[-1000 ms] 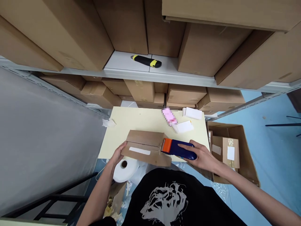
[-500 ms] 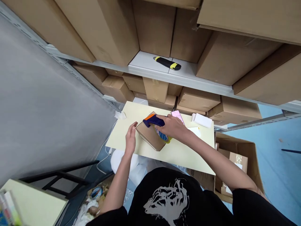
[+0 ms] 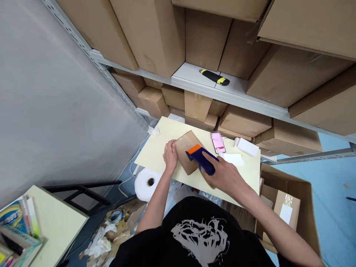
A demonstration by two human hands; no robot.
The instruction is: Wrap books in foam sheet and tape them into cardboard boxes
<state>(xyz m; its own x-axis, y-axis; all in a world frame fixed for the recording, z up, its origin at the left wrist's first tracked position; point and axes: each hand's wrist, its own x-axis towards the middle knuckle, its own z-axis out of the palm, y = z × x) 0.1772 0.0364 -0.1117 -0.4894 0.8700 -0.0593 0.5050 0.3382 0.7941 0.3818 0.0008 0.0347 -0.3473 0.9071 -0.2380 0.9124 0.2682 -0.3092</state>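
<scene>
A small cardboard box (image 3: 183, 151) rests on the pale yellow table, with a strip of clear tape along its top. My left hand (image 3: 170, 155) is closed against the box's left side, steadying it with curled fingers. In my right hand (image 3: 224, 174) is a tape dispenser (image 3: 204, 159), dark blue with an orange front. Its front end is over the right part of the box's top; whether it touches the cardboard I cannot tell. The tape roll beneath the dispenser is mostly hidden by my hand.
A phone (image 3: 218, 142), a white paper stack (image 3: 247, 147) and a card (image 3: 234, 159) lie on the table (image 3: 150, 155). Above is a shelf with cartons and a utility knife (image 3: 214, 77). A large open carton (image 3: 303, 207) stands right; a white roll (image 3: 144, 183) is below left.
My left hand has closed onto the box's side. The tape dispenser has moved from the box's far end toward me and right, leaving tape across the top. The view has shifted.
</scene>
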